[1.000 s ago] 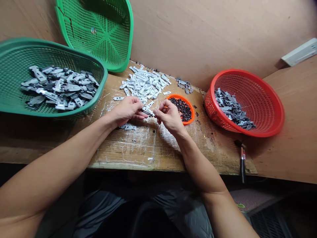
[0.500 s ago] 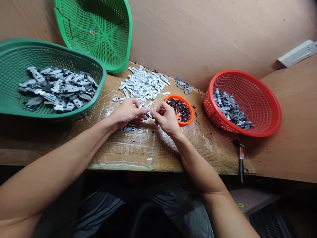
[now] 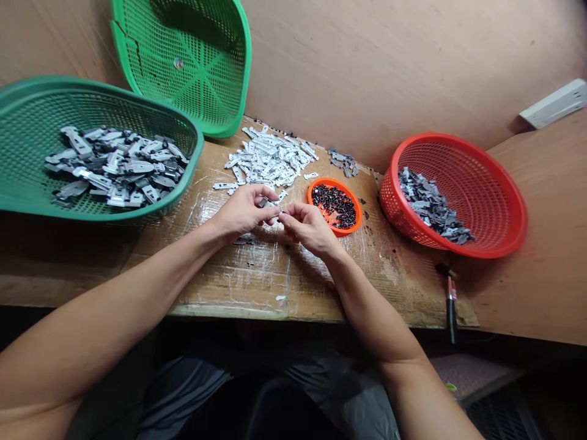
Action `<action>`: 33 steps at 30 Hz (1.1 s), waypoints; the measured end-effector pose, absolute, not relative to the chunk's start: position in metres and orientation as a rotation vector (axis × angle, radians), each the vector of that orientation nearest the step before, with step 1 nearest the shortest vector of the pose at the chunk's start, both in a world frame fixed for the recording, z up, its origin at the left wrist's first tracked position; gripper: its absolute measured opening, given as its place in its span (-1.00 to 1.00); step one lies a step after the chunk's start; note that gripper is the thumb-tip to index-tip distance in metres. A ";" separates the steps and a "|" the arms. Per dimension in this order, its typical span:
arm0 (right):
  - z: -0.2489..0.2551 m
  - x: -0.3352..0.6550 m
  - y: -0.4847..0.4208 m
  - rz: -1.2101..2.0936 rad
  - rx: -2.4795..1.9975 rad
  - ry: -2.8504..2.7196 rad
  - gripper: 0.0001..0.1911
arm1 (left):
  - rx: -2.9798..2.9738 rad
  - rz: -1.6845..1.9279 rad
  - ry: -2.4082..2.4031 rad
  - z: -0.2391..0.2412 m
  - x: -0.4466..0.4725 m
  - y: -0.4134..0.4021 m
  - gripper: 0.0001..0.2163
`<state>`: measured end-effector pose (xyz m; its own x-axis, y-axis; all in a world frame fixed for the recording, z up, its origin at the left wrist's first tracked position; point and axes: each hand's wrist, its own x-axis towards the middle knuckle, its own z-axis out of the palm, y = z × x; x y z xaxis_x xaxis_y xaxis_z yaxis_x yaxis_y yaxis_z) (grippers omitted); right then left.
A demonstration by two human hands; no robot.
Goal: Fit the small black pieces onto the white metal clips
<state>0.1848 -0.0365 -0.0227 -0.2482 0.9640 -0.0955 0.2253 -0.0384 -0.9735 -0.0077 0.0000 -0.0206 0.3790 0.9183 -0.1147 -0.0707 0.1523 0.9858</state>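
My left hand [image 3: 243, 211] and my right hand [image 3: 308, 226] meet fingertip to fingertip over the wooden board [image 3: 257, 275]. Both are closed in a pinch around a small grey metal piece [image 3: 274, 209] held between them. Just beyond the hands lies a pile of white flat parts [image 3: 268, 160]. Right of my right hand sits a small orange dish [image 3: 316, 187] with tiny dark beads. A loose grey part [image 3: 242, 241] lies on the board under my left hand.
A green basket [image 3: 27, 201] of grey and white parts is at left; another green basket [image 3: 192, 55] leans on the wall. A red basket [image 3: 499, 201] with dark grey parts stands at right. A dark tool [image 3: 450, 293] lies near the board's right front corner.
The hands have stayed together on the small piece, with fingers shifting slightly. The view has drifted a little, so everything sits slightly lower and further right.
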 end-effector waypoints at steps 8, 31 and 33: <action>-0.035 0.188 -0.038 0.834 -1.238 -1.786 -0.54 | 1.213 0.888 0.870 -0.019 -0.011 0.000 -0.73; -0.031 0.182 -0.040 1.010 -1.164 -1.521 -0.52 | 1.291 1.010 0.795 -0.022 -0.006 -0.004 -0.75; -0.030 0.177 -0.040 1.113 -1.166 -1.427 -0.51 | 1.334 1.035 0.795 -0.023 -0.004 -0.005 -0.75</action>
<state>0.1774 -0.0405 -0.0302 -0.0952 0.9882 0.1197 0.1247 0.1311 -0.9835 -0.0042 -0.0054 -0.0231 0.3685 0.9237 0.1042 -0.1377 -0.0566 0.9889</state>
